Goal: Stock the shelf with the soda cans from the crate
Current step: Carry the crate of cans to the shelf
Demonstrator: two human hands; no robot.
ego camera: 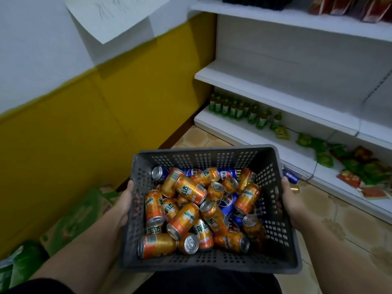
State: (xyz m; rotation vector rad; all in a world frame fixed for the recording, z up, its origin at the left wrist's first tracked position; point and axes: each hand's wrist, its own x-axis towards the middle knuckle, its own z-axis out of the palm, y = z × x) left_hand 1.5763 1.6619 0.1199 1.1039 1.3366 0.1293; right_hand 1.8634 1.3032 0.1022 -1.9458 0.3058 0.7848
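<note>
- Grey crate (pixel 273 200) at 6 o'clock, held up in front of the person's body.
- Left hand (pixel 125 200) grips its 9 o'clock wall; right hand (pixel 291 203) grips the 3 o'clock wall, fingers wrapped through.
- Soda cans (pixel 191 211) heaped inside, mostly orange, some blue.
- White shelf (pixel 265 90) at 1 o'clock, well apart.

The middle shelf (pixel 275 96) lay bare and open from the front. Green bottles (pixel 239 109) and snack packets (pixel 322 153) crowded the bottom shelf (pixel 265 139). The crate (pixel 212 266) stood open-topped, its cans (pixel 201 209) heaped loosely inside.
</note>
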